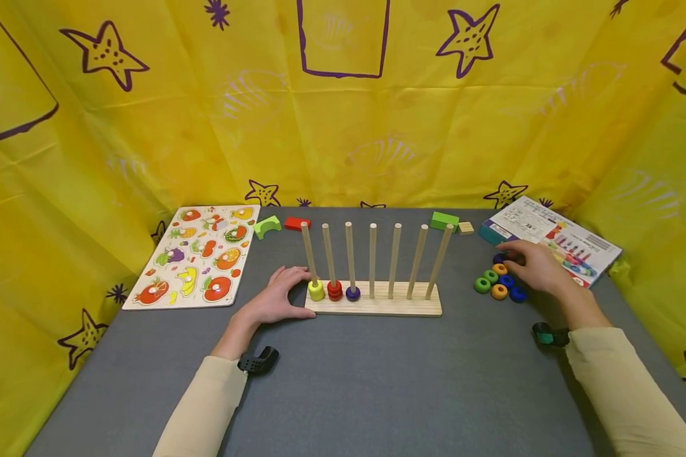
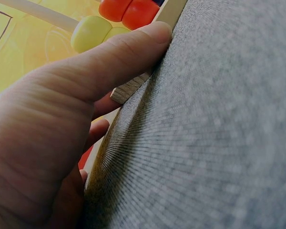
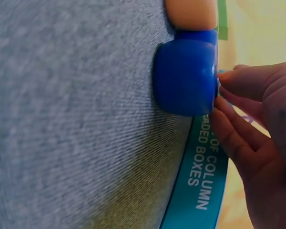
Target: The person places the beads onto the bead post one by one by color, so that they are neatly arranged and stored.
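A wooden peg stand [image 1: 377, 307] with several upright pegs sits mid-table. Yellow beads [image 1: 316, 291], red beads [image 1: 335, 291] and a dark blue bead [image 1: 352, 294] are threaded on its three leftmost pegs. My left hand [image 1: 274, 297] grips the stand's left end, its thumb [image 2: 133, 47] along the front edge and its fingers behind. On the right, my right hand [image 1: 534, 266] pinches a dark purple-blue bead [image 1: 498, 258] at the back of a bead group. Brighter blue [image 1: 517, 294], orange [image 1: 498, 292] and green beads [image 1: 482, 285] lie just in front. A blue bead [image 3: 186, 78] partly hides the pinch in the right wrist view.
A fruit puzzle board [image 1: 197, 260] lies at left. Behind the stand are a light green arch block [image 1: 267, 226], a red block [image 1: 297, 223], a green block [image 1: 444, 221] and a small wooden piece [image 1: 465, 228]. A printed box [image 1: 549, 231] lies beyond my right hand.
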Available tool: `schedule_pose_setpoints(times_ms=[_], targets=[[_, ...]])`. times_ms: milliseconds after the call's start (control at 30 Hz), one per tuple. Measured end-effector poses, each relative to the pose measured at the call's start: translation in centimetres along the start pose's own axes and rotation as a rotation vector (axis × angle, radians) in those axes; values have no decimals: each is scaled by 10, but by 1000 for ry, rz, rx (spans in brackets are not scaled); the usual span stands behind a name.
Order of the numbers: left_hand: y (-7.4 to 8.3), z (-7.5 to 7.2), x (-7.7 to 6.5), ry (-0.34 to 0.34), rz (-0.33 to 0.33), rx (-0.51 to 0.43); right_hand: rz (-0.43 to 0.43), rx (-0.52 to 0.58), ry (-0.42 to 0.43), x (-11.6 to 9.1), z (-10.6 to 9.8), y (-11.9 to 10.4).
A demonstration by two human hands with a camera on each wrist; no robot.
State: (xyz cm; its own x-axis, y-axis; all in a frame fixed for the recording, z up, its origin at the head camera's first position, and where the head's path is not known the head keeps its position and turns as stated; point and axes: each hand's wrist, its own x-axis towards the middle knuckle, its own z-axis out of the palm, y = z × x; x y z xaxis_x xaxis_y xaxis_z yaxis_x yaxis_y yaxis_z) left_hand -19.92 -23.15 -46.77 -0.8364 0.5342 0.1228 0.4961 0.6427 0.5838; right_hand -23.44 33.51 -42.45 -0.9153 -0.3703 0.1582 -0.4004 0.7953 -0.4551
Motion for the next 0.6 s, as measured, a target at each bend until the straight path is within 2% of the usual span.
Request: schedule_pose_setpoints(times_ms=[333,600], targets=[[1,0,1,-12,-9,4,50,39,-154,6,4,-5],[0,-1,0,-9,-10,1,49,34,-139,8,1,-16]])
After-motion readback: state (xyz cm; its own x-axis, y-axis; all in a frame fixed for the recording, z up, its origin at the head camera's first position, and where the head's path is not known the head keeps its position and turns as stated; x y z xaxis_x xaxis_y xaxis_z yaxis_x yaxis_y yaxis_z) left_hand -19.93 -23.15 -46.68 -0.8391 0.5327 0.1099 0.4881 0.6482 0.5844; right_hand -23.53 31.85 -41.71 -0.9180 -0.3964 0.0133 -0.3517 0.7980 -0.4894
